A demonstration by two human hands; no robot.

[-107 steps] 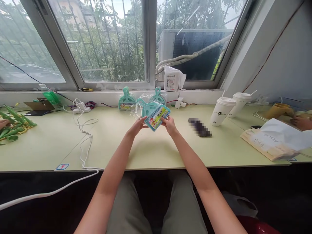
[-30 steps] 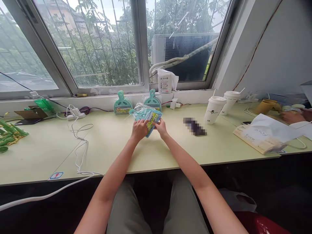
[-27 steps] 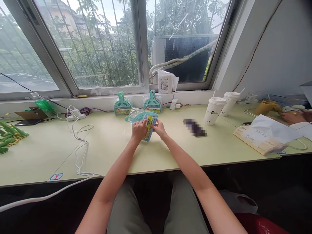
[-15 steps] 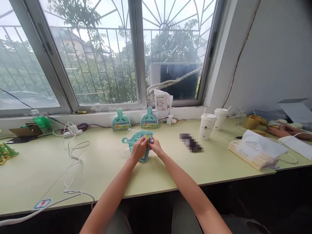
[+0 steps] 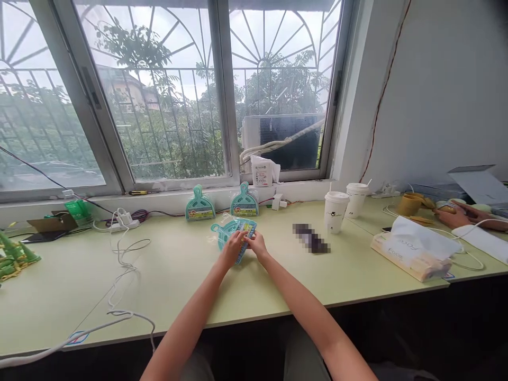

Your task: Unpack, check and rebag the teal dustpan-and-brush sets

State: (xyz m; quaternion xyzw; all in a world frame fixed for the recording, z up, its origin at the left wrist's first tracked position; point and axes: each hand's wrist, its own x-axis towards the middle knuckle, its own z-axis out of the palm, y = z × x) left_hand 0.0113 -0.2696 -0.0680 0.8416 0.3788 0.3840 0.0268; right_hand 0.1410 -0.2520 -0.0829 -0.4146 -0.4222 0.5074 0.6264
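A teal dustpan and brush set (image 5: 225, 229) in clear plastic wrap is tilted just above or on the table in front of me; which of the two I cannot tell. My left hand (image 5: 232, 248) is closed on its lower side, thumb near the printed label. Gripping the right edge by the brush, my right hand (image 5: 257, 244) has its fingertips close to the left ones. The handle points left, with loose wrap around it. Two similar wrapped sets, a left one (image 5: 199, 205) and a right one (image 5: 244, 201), lean upright against the window sill.
White lidded cups (image 5: 336, 214) and a tissue pack (image 5: 413, 254) stand to the right, near a blurred-out dark item (image 5: 310, 238). White cables (image 5: 127, 264) cross the table's left side. Another person's hands (image 5: 454, 216) are at the far right.
The camera view has tilted up and shifted slightly. Both hands keep hold of the dustpan and brush set, which has turned a little, its handle now nearer my hands.
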